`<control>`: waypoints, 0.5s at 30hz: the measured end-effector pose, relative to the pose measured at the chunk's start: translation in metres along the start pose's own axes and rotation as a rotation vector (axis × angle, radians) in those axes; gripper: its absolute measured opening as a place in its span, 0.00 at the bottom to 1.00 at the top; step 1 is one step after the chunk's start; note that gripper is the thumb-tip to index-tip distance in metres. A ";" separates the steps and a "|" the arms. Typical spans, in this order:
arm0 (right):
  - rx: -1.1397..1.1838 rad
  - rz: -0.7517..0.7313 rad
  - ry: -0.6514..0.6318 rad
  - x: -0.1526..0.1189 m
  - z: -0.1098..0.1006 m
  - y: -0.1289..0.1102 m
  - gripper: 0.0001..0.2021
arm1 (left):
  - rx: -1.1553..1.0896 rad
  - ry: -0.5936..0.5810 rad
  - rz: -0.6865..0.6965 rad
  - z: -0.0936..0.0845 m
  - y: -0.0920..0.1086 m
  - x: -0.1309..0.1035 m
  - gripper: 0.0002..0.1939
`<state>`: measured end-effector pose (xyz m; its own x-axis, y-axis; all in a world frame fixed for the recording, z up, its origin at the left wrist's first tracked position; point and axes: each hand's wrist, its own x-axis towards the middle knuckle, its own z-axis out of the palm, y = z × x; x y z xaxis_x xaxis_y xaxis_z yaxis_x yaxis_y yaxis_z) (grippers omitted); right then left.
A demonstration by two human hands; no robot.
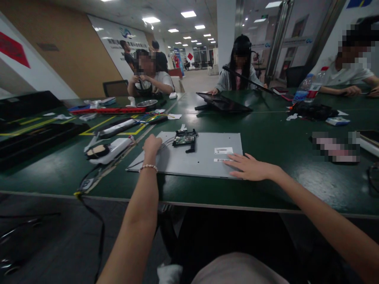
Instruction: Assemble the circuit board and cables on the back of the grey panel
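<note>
Forearms (pixel 143 213) overhang green tabletop (pixel 275 136) below ceiling lights (pixel 188 14), right grip (pixel 251 167) wide, left grip (pixel 152 145) unclear.

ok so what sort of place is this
Probably an office, with a shared work area: a logo sign covers part of the wall, and a circuit board sits on a grey metal-looking panel on the green table.

panel (pixel 183 162): grey | circuit board (pixel 184 140): green | label (pixel 223 150): white | tabletop (pixel 195 192): dark green
</note>
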<state>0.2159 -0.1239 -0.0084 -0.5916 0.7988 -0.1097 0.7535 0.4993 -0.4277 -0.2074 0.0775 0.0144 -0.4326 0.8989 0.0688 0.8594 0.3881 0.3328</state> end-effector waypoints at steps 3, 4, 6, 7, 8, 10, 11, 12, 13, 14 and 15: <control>0.115 0.038 0.083 0.011 -0.021 0.018 0.38 | -0.004 0.050 -0.011 0.002 -0.006 0.003 0.24; 0.157 0.062 0.155 0.015 -0.027 0.025 0.38 | -0.002 0.069 -0.012 0.003 -0.007 0.004 0.24; 0.271 0.145 0.302 0.022 -0.035 0.038 0.39 | 0.005 0.101 -0.003 0.004 -0.009 0.005 0.23; 0.355 0.202 0.361 0.024 -0.036 0.044 0.38 | 0.010 0.110 0.002 0.004 -0.009 0.005 0.22; 0.456 0.261 0.417 0.026 -0.036 0.049 0.37 | 0.019 0.114 0.006 0.003 -0.008 0.005 0.22; 0.694 0.355 0.512 0.026 -0.032 0.057 0.34 | 0.052 0.105 0.013 0.003 -0.005 0.005 0.20; 0.812 0.381 0.553 0.025 -0.030 0.060 0.32 | 0.073 0.089 0.022 0.002 -0.002 0.004 0.19; 0.917 0.397 0.590 0.023 -0.029 0.063 0.31 | 0.095 0.071 0.031 0.001 0.001 0.003 0.19; 1.002 0.407 0.619 0.021 -0.028 0.066 0.31 | 0.117 0.050 0.042 0.001 0.004 0.001 0.18; 1.064 0.421 0.640 0.019 -0.028 0.069 0.31 | 0.138 0.032 0.052 0.001 0.008 -0.001 0.18; 1.103 0.439 0.650 0.017 -0.029 0.072 0.32 | 0.161 0.017 0.062 0.001 0.012 -0.004 0.19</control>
<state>0.2686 -0.0645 -0.0151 0.1094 0.9876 -0.1126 0.0412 -0.1177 -0.9922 -0.1951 0.0791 0.0171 -0.3810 0.9190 0.1013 0.9165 0.3610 0.1726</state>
